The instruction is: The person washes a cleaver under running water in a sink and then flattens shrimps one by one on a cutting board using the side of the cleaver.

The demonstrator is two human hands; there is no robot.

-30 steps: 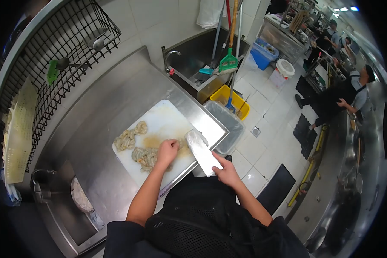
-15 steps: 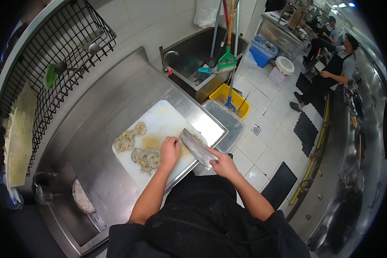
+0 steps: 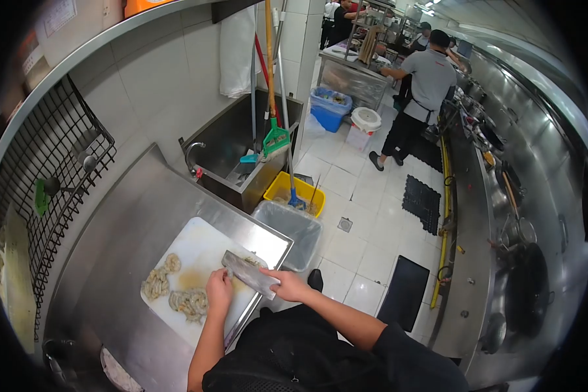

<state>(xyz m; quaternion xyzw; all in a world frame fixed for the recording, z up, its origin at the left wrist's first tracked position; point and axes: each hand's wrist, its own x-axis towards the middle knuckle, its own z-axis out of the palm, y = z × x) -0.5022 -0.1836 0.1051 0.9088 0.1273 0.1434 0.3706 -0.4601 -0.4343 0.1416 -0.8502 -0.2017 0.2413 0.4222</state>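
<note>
My right hand (image 3: 291, 286) grips the near end of a cleaver (image 3: 250, 274), its broad grey blade slanting over the right side of a white cutting board (image 3: 201, 238). Close to the blade's far end, my left hand (image 3: 220, 291) has its fingertips pinched together; whatever they hold is too small to make out. Left of that hand lies a pile of peeled shrimp (image 3: 188, 304). Another group of shrimp (image 3: 155, 282) rests farther left on the board. Small scraps (image 3: 252, 261) show beyond the cleaver.
The board lies on a steel counter (image 3: 121, 242). Beyond are a sink (image 3: 225, 150), brooms, a yellow bucket (image 3: 315, 204) and a clear plastic bin (image 3: 300, 232). A wire rack (image 3: 52, 189) hangs left. A co-worker (image 3: 428, 75) stands by the stoves; floor mats (image 3: 404, 294) lie right.
My view has swung up and right, so the board sits lower and farther left. The co-worker has turned toward the back counter. Both hands stay near the cleaver.
</note>
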